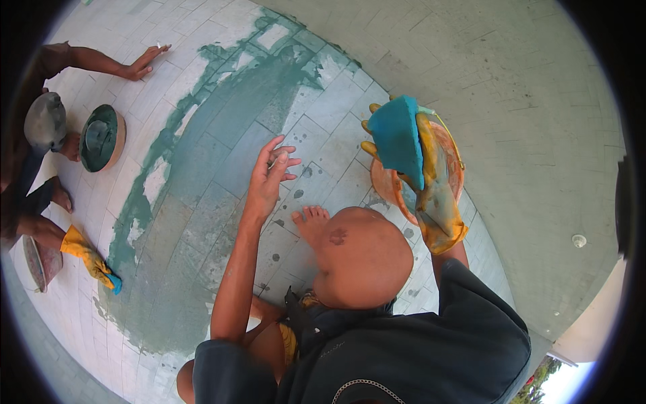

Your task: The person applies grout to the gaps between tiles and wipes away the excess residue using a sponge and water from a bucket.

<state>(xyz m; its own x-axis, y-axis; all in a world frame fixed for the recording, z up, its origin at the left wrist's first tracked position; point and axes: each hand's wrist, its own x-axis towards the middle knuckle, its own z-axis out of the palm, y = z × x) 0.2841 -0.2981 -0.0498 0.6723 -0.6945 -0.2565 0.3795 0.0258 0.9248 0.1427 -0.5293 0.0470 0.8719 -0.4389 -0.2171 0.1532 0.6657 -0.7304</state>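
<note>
My right hand (434, 192), in a stained yellow rubber glove, grips a thick blue sponge (397, 138) held up before the rim of an orange bucket (460, 180). The gloved fingers show along both sides of the sponge. Bare and raised over the tiled floor (330, 145), my left hand (268, 176) has its fingers apart and loosely bent, with the thumb close to them. I make out nothing held in it. Wet green-grey grout (229, 135) is smeared over the tiles to the left of my left hand.
At the left, a co-worker's yellow-gloved hand (87, 256) presses a blue sponge (116, 283) to the floor. Their bare hand (141, 66) rests farther off. Beside them stand a tub of dark green mix (120, 138) and another bucket (48, 259). A grey wall (525, 128) rises at the right.
</note>
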